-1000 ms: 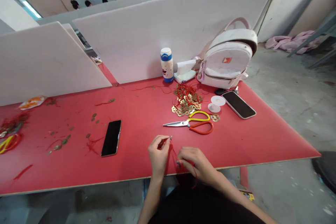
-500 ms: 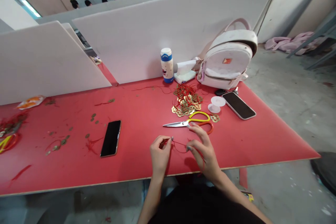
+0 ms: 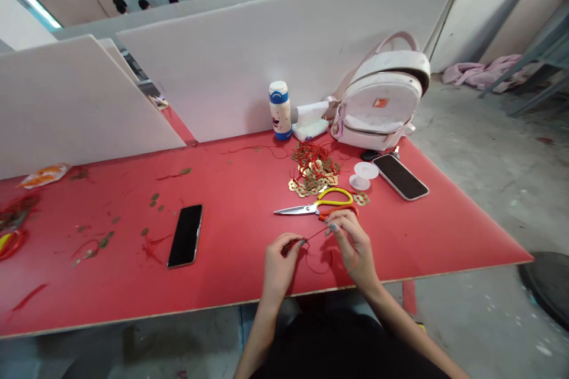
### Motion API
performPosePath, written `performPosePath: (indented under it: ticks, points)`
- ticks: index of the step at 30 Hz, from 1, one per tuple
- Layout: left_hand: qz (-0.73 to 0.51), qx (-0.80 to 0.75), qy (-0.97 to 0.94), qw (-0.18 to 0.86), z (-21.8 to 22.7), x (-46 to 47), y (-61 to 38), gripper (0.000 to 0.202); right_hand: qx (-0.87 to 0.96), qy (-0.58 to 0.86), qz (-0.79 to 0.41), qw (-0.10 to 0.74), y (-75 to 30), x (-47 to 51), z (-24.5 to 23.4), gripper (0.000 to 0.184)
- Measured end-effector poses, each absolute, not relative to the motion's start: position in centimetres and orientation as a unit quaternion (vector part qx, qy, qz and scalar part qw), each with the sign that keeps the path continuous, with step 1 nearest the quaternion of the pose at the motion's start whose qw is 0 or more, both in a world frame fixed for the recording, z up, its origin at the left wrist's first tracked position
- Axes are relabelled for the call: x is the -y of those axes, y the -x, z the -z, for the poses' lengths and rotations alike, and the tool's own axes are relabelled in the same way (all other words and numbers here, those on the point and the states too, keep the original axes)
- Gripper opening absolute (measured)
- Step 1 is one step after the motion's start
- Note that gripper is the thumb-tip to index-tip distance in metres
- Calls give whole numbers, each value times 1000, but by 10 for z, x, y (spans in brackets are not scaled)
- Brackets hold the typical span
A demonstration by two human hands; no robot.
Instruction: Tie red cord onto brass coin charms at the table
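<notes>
My left hand is closed in a pinch on a bunch of red cord, most of it hidden by the fingers. A thin red cord runs taut from there to my right hand, whose thumb and finger pinch its other part. A loose loop hangs below between the hands. Just beyond my right hand lie scissors with one yellow and one orange-red handle, blades pointing left. Farther back is a heap of gold coins tied with red cord. A few more coins sit right of the scissors.
A dark phone lies left; another phone lies right beside white spools. Behind stand a bottle, a tissue pack and a backpack against a white partition. Loose coins and cord scraps are scattered left.
My right hand has risen toward the scissors' handles and its fingers have closed on the cord, drawing it straight. My left hand has shifted slightly right.
</notes>
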State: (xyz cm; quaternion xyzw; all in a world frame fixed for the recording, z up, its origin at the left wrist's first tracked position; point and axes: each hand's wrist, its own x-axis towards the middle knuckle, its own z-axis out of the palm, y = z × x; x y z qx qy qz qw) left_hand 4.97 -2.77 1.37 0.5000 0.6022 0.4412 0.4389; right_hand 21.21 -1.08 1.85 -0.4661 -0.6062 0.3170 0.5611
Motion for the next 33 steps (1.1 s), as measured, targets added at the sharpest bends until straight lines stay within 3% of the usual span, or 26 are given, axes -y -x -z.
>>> performPosePath:
  ticks: [10, 21, 24, 27, 29, 31, 33]
  points:
    - [-431, -593, -551, 397, -11, 30, -49, 17, 567, 441, -438, 540, -205, 13, -23, 33]
    - [-404, -590, -578, 394, -11, 30, -48, 14, 554, 450, -452, 535, -205, 9, -10, 33]
    - [-399, -588, -576, 404, -9, 28, -47, 13, 635, 434, -449, 455, -215, 3, -7, 29]
    - [-401, -599, -569, 395, -6, 26, -41, 13, 765, 429, -388, 282, -237, -5, -20, 19]
    - [-410, -608, -563, 381, -3, 25, -35, 13, 806, 431, -325, 242, -255, -5, -41, 27]
    - [-421, -613, -559, 367, -2, 24, -28, 12, 815, 421, -293, 269, -271, 2, -66, 33]
    - [-428, -619, -555, 356, -1, 22, -22, 12, 785, 404, -284, 374, -281, 17, -85, 26]
